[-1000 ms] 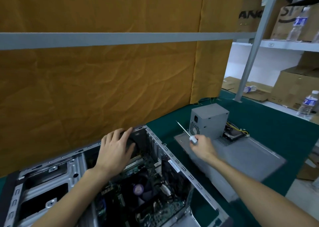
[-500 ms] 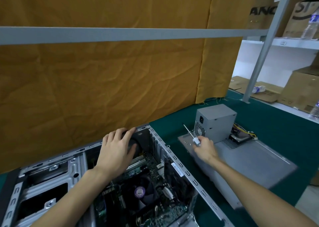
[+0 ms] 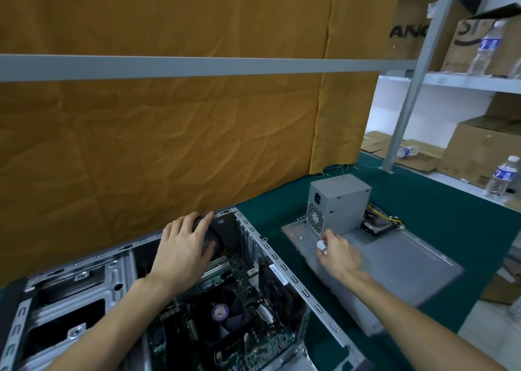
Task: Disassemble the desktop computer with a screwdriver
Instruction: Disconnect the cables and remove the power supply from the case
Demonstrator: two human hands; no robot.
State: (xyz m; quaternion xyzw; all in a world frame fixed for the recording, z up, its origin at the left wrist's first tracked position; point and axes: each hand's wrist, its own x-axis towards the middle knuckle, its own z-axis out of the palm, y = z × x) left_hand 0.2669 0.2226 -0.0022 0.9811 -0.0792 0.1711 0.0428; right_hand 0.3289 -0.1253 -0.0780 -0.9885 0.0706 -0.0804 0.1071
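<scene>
Over the detached side panel (image 3: 394, 260), the right hand (image 3: 338, 253) has lowered the screwdriver (image 3: 321, 246), fingers pinching its handle; left hand (image 3: 183, 253), fingers spread, grips the rear fan (image 3: 210, 236) inside the open case (image 3: 282, 272) on the desk (image 3: 439, 207), probably next out.

So the right hand (image 3: 337, 253) drops lower onto the grey side panel (image 3: 394, 260), and the screwdriver (image 3: 321, 246) tips over with it. A second ago the metal shaft stuck up to the left, now only the white handle end shows, poking out of the fingers. The camera swings a little too.
</scene>
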